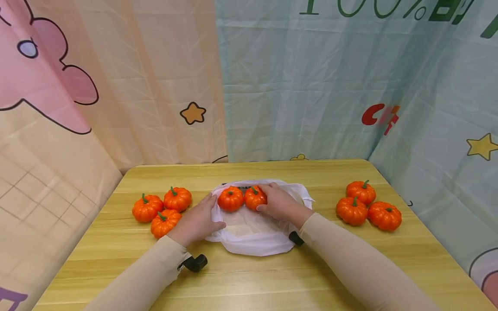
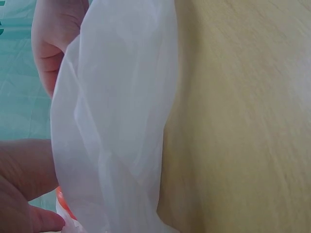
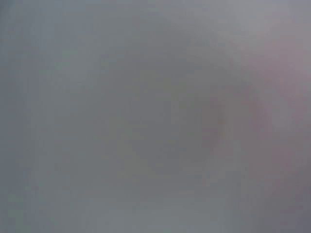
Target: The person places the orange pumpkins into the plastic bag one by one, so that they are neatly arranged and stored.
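Observation:
A white plastic bag [image 1: 256, 246] lies spread open in the middle of the table, with two small orange pumpkins inside at its far left. My right hand [image 1: 281, 202] reaches over the bag and grips the right pumpkin [image 1: 254, 199], thumb on the near side and fingers on the far side. Beside it sits the other pumpkin [image 1: 230, 199]. At the bag's left edge is my left hand [image 1: 197, 221], its fingers extended along the rim and the thumb spread over the bag. The left wrist view shows the bag's side [image 2: 121, 87] close up; the right wrist view is a grey blur.
Three pumpkins [image 1: 147, 208] stand grouped on the left of the wooden table [image 1: 241, 285], one partly behind my left hand. Another three [image 1: 352, 211] are clustered on the right. Printed curtains [image 1: 295, 95] hang behind and along the sides.

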Motion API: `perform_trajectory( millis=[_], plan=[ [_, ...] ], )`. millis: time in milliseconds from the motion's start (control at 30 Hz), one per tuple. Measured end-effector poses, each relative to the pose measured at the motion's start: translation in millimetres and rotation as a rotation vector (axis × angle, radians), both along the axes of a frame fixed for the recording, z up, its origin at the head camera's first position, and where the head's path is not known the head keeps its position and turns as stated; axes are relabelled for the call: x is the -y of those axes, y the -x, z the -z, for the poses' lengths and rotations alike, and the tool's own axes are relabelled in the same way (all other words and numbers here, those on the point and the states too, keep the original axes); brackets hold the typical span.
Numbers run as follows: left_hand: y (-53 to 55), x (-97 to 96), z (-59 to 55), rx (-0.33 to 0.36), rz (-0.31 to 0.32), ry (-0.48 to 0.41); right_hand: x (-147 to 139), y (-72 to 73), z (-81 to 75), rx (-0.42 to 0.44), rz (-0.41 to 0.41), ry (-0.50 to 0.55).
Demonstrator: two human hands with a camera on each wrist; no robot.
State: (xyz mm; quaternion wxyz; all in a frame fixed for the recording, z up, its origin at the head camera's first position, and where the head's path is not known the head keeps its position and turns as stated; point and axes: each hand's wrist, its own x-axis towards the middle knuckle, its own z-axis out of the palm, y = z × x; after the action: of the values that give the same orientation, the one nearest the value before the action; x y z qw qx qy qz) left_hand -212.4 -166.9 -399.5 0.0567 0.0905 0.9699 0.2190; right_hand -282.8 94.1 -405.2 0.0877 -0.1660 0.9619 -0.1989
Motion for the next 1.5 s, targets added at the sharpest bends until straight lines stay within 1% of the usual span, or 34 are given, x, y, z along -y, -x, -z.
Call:
perform_trajectory(
  millis=[467, 933, 1300, 1433, 1500],
  plan=[
    [0.8, -1.5, 0.8, 0.009, -0.013, -0.011, -1.0, 0.4, 0.5, -0.008, -0.003, 0.005],
    [0.7, -1.5, -0.4, -0.004, -0.004, 0.001, 0.1, 0.2, -1.1, -0.013, -0.008, 0.004],
    [-0.2, -1.6, -0.8, -0.006, 0.001, 0.002, 0.6, 0.8, -0.3, 0.012, 0.008, 0.005],
    [-0.3, -1.5, -0.5, -0.007, 0.001, -0.001, 0.7, 0.5, -0.9, 0.013, 0.011, -0.004],
    [-0.3, -1.7, -0.7, -0.008, 0.000, -0.002, 0.4, 0.3, -0.7, 0.002, 0.000, -0.022]
  ],
)
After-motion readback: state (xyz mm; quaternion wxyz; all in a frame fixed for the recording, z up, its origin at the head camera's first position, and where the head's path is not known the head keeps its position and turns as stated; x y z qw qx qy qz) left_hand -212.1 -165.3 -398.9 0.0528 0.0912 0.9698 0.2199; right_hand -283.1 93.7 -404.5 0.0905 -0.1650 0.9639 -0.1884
